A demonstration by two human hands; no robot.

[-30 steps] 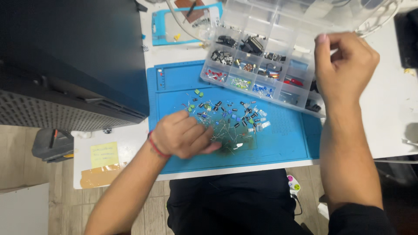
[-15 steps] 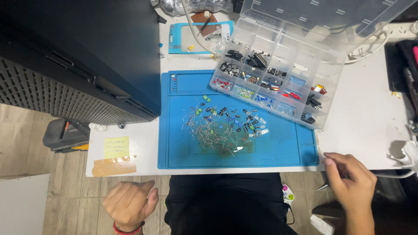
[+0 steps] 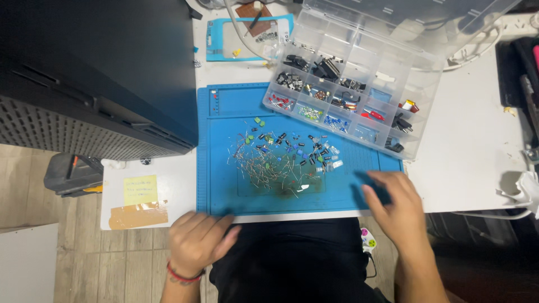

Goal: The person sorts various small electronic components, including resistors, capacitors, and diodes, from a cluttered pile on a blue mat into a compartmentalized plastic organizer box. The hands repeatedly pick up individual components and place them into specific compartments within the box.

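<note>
A heap of small electronic parts (image 3: 283,157), with wire legs and green, blue and black bodies, lies in the middle of a blue work mat (image 3: 224,191). My left hand (image 3: 199,241) hovers at the mat's near left edge, fingers spread, holding nothing. Over the mat's near right corner my right hand (image 3: 396,205) is held with fingers apart and empty. A clear plastic compartment box (image 3: 412,84), lid open, sits at the mat's far right with sorted parts in its cells.
A large black case (image 3: 95,73) fills the left side. A yellow note (image 3: 139,189) and brown tape (image 3: 135,216) lie on the white table (image 3: 477,140) at left. A smaller blue frame (image 3: 216,39) sits at the back. Tools line the right edge.
Both hands dropped below the table edge half a second ago and have now come back up to the mat's near edge. The camera view shifted slightly.
</note>
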